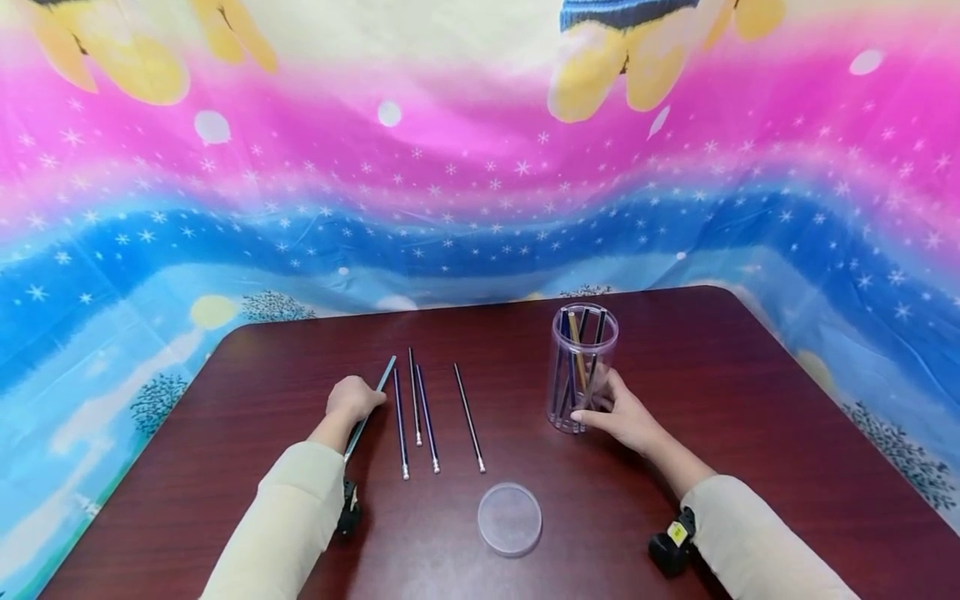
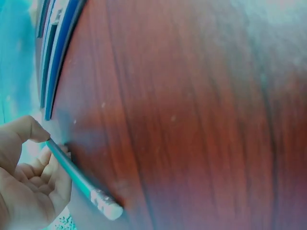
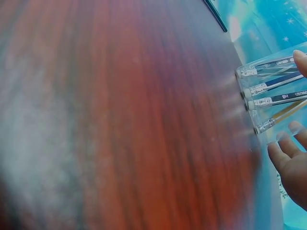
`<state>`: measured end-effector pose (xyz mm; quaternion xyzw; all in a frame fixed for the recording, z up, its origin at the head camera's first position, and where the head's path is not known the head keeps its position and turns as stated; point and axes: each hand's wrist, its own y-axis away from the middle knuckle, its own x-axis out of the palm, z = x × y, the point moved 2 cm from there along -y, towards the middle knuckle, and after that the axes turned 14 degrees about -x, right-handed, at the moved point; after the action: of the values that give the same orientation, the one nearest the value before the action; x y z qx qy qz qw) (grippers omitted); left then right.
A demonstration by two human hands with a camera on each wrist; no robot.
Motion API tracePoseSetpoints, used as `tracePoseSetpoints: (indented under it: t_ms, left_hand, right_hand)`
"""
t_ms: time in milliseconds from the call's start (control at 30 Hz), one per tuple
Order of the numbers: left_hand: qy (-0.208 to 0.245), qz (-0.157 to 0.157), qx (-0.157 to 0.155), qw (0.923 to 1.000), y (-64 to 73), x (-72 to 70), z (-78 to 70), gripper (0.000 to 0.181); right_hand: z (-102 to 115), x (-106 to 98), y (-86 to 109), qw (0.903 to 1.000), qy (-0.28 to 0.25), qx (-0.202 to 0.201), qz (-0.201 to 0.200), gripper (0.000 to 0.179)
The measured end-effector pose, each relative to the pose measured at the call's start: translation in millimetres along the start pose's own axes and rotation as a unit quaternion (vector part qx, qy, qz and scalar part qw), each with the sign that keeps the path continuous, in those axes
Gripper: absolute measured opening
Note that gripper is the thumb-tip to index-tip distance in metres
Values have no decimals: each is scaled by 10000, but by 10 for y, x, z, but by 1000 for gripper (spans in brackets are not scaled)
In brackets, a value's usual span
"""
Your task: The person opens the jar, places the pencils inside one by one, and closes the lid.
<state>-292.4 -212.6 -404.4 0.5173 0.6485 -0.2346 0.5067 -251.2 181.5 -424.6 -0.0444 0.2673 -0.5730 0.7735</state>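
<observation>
On the left of the table, my left hand [image 1: 352, 400] pinches a teal pencil [image 1: 386, 374] between thumb and fingers. Its white eraser end [image 2: 110, 211] points down toward the tabletop in the left wrist view. To the right, my right hand [image 1: 624, 417] holds a clear plastic pencil jar [image 1: 557, 379] low on its side, thumb in front and fingers partly hidden behind it. The jar is upright and uncovered, with several pencils inside, one of them a yellow pencil [image 1: 574, 329]. In the right wrist view, their eraser ends rest at the jar's bottom.
Beside my left hand lie a blue pencil [image 1: 401, 421] and several other dark pencils, erasers toward me; a black pencil [image 1: 469, 417] lies slightly apart. A round clear lid [image 1: 510, 518] is flat near the front. Behind the table [image 1: 600, 517] hangs a patterned cloth [image 1: 465, 183].
</observation>
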Motion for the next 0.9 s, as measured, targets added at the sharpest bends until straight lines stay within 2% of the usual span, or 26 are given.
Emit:
tracePoseSetpoints:
  t_ms: [133,233,333,400,500,600,800,900]
  left_hand:
    - [524,155,231,9982,16,-52,5,23]
    - [998,268,264,9943,42,-101,-17,14]
    - [1413,387,263,9889,81,-158,-66,8]
    - [1767,554,251,9824,103,-194,-108,12]
    - [2412,911,284,9658,139,-232,-180,22]
    - [3041,1237,367,9439,174,-254,-263,27]
    - [3801,1571,707,9087,312,-293,-473,27]
    - [4043,1709,900,8940,394,-317,-595,25]
  right_hand:
    - [6,-13,-6,10000,19,-11,-15,74]
    - [-3,-20,-2,10000,10,18,-28,73]
    - [-10,-27,9,10000,49,52,-25,71]
    - [-18,-32,11,10000,58,55,-37,70]
    - [-33,-38,6,10000,68,47,-53,68]
    - [-46,-43,-4,10000,69,20,-54,68]
    - [-30,-27,-21,10000,19,-33,-21,74]
    - [-21,-14,-26,10000,-46,-59,-42,75]
